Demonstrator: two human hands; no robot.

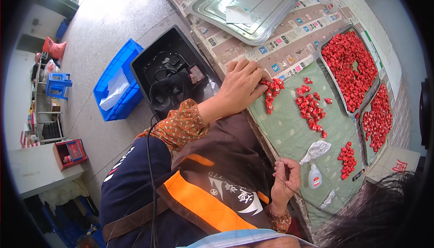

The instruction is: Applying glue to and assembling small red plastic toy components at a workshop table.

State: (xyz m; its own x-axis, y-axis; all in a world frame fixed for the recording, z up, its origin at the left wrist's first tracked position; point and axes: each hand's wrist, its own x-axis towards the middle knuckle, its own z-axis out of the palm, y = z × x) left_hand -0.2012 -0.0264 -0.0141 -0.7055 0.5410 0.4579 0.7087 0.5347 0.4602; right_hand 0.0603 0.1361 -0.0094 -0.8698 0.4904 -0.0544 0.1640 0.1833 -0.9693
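Note:
My left hand is at the table edge with its fingers bent and pressed together. Its fingertips touch a small heap of shiny red pieces; whatever lies under the fingers is hidden. Lower down, my right hand is over the edge of the green cloth, its thumb and fingers curled together. I cannot make out anything between them. A loose group of the same red pieces lies right of my left hand. Near my right hand are a crumpled white paper and a small white squeeze bottle.
Two trays heaped with red pieces stand at the right, with another small pile nearer. A metal tray lies at the back. Left of the table are a black bin and a blue crate. A cable crosses my lap.

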